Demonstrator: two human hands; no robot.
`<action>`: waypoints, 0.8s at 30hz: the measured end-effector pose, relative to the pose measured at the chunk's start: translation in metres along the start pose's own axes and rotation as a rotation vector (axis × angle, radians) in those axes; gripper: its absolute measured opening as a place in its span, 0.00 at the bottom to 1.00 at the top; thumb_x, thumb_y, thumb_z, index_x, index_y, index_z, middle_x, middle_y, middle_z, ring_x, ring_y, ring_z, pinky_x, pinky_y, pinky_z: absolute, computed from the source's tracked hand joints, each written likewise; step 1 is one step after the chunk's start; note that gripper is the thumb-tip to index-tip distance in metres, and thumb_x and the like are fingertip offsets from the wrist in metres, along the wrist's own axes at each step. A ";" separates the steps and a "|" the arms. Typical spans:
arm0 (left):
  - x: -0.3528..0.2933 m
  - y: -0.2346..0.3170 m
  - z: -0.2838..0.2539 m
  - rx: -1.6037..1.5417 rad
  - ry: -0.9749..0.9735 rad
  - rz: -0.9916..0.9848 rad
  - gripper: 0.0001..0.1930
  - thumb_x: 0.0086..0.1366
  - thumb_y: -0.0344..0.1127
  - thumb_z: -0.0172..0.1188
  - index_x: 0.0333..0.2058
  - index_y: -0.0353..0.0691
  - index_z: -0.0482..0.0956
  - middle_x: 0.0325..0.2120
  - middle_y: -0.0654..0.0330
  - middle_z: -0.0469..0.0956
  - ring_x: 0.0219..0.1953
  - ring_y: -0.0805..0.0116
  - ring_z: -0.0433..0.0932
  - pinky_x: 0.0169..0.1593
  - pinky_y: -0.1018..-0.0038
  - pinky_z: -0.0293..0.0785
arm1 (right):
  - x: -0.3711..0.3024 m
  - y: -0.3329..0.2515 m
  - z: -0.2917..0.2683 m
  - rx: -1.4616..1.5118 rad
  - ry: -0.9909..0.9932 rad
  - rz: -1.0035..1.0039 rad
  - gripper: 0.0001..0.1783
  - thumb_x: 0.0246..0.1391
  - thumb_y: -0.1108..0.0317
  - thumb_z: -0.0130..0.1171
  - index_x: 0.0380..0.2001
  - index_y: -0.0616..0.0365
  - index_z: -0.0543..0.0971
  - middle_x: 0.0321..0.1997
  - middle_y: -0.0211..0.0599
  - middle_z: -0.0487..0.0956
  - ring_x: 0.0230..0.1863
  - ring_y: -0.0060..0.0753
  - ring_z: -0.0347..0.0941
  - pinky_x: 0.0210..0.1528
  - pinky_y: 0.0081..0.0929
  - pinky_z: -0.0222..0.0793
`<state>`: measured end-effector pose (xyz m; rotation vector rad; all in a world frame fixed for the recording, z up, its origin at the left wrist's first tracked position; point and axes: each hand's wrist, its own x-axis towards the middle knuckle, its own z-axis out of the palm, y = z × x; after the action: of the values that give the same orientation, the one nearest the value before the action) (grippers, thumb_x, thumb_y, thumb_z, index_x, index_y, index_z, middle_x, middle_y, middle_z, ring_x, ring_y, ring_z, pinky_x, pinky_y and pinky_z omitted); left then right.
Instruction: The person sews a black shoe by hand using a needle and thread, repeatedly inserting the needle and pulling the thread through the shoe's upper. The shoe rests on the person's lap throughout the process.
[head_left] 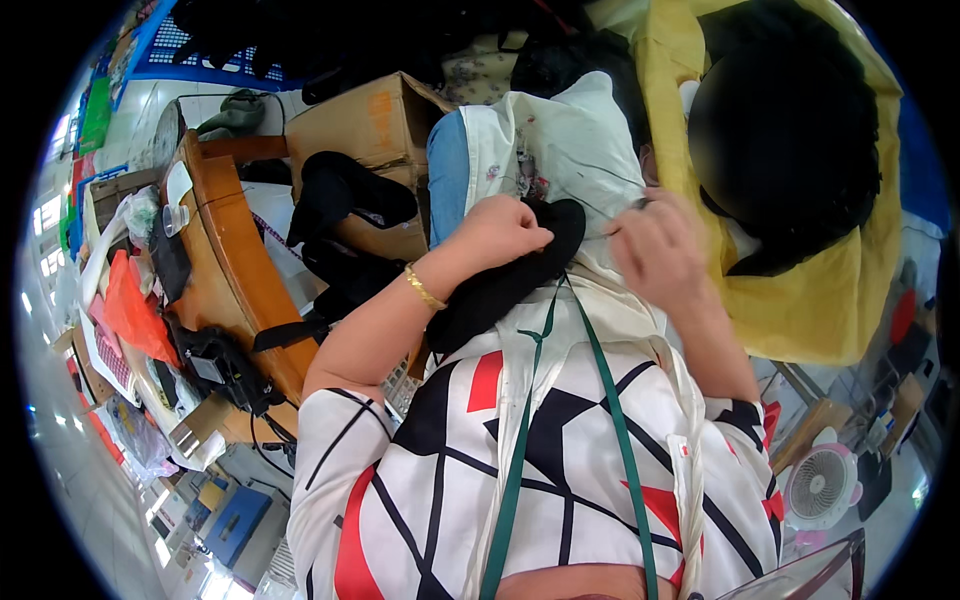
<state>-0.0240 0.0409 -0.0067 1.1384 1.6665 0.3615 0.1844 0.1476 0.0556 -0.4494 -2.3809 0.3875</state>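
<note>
Cloth (pixel 525 275), the black piece in your lap, looks soft and light, so I'd guess it flops if you scoop the middle; better to pinch it near an edge. It's right under your left hand (pixel 500 232), thumb and fingers closed in a pinch on it. Your right hand (pixel 660 245) is just off to its right, fingers curled but blurry, so can't tell if they've got anything.

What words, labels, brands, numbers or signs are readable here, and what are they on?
No text here is clear enough to read.
Cardboard box: faint orange marks, too blurred to read.
White slip by the wooden table: too small to make out any writing.
</note>
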 end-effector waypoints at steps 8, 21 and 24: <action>-0.022 -0.021 -0.006 -0.209 0.073 -0.097 0.14 0.62 0.40 0.68 0.29 0.33 0.84 0.19 0.64 0.79 0.22 0.79 0.72 0.27 0.79 0.69 | -0.045 0.044 -0.065 0.103 -0.752 0.762 0.07 0.53 0.69 0.62 0.34 0.61 0.79 0.26 0.45 0.80 0.29 0.50 0.77 0.33 0.35 0.72; -0.026 -0.032 -0.004 -0.259 0.104 -0.032 0.11 0.66 0.38 0.64 0.32 0.33 0.81 0.22 0.66 0.78 0.26 0.79 0.70 0.32 0.77 0.69 | -0.004 -0.010 0.085 0.136 -0.668 0.280 0.04 0.50 0.73 0.58 0.30 0.52 0.78 0.32 0.35 0.74 0.38 0.45 0.77 0.33 0.42 0.72; -0.019 -0.049 -0.003 -0.286 0.103 0.081 0.11 0.67 0.38 0.62 0.34 0.33 0.79 0.25 0.66 0.77 0.28 0.79 0.70 0.33 0.76 0.70 | -0.002 -0.008 0.089 0.126 -0.715 0.269 0.05 0.49 0.74 0.58 0.30 0.51 0.78 0.33 0.36 0.75 0.39 0.45 0.76 0.34 0.42 0.72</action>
<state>-0.0505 0.0017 -0.0287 0.9877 1.5984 0.6971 0.1249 0.1260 -0.0075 -0.6560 -2.9557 0.9451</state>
